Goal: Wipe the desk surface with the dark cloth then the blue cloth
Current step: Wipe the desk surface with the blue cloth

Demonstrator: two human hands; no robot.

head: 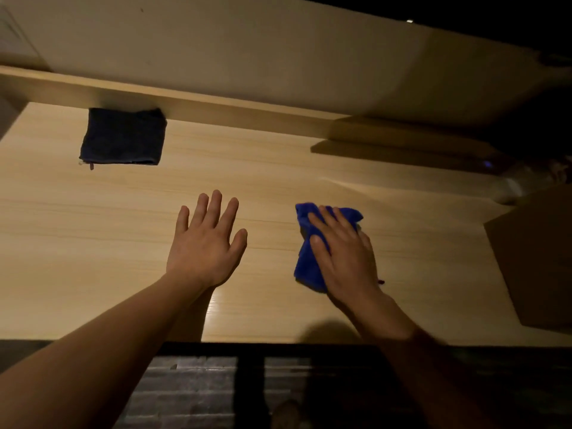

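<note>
The dark cloth (123, 136) lies folded flat at the back left of the light wooden desk (93, 243), against the raised back ledge, with no hand near it. The blue cloth (305, 261) is bunched on the desk right of centre, and my right hand (343, 252) lies flat on top of it, pressing it to the surface. My left hand (205, 243) rests palm down on the bare desk at centre, fingers spread, holding nothing.
A brown cardboard box (535, 261) stands at the desk's right edge. Behind it sits a clear plastic object (520, 184) in shadow. A low wooden ledge (216, 103) runs along the back. The desk's front edge (247, 342) is dark, with floor below.
</note>
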